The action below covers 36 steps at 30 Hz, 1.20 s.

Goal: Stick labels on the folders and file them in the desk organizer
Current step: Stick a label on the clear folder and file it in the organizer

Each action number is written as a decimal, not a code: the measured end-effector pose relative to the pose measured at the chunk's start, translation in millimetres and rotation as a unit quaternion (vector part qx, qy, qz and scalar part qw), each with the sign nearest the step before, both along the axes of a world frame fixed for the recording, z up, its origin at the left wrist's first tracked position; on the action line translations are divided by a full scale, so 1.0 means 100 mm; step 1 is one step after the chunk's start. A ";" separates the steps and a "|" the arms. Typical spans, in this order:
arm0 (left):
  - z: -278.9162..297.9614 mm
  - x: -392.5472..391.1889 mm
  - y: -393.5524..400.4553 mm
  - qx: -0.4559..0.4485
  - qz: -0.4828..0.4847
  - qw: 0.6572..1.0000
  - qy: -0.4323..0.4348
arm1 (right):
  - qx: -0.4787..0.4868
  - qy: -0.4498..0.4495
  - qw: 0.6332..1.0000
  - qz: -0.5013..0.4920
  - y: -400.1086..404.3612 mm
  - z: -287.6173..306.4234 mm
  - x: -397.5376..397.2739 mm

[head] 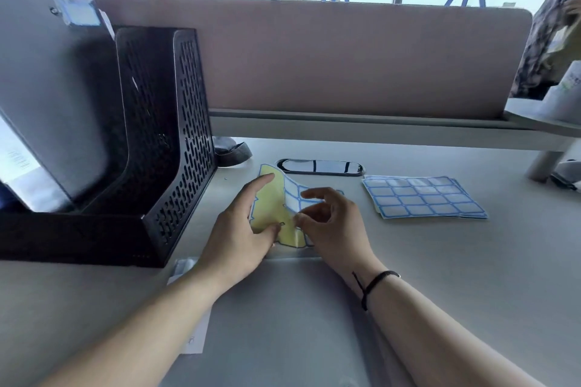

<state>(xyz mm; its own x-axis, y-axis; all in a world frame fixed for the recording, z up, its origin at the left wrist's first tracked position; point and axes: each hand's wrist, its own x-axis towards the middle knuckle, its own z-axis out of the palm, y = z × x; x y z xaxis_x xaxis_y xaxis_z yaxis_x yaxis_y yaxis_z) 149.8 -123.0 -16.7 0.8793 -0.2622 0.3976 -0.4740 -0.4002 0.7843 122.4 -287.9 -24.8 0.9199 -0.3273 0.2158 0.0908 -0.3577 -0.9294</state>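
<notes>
One translucent grey folder (283, 317) is seen nearest, lying flat on the desk (456, 276) under both forearms. Just beyond the folder's far edge, one curled label sheet (276, 214) is held by two hands: it is pinched by the left hand (239, 242) between thumb and fingers, its yellow backing turned up, while a label at its edge is picked at by the curled fingers of the right hand (333, 223). White labels with blue borders are shown on its face. A black cord is worn on the right wrist. Right of the sheet, one small stack of label sheets (424, 196) lies flat. Left of the sheet, one black perforated desk organizer (163, 148) stands, with grey folders filed upright inside; their number cannot be told. No writing can be read.
</notes>
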 end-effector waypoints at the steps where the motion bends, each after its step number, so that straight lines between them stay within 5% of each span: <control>1: -0.01 0.00 0.00 0.003 0.002 1.000 0.004 | 0.012 0.002 1.000 -0.005 -0.01 0.00 0.00; 36: -0.15 0.16 0.04 0.021 0.123 0.988 0.087 | 0.102 0.004 0.991 -0.086 -0.07 -0.03 0.06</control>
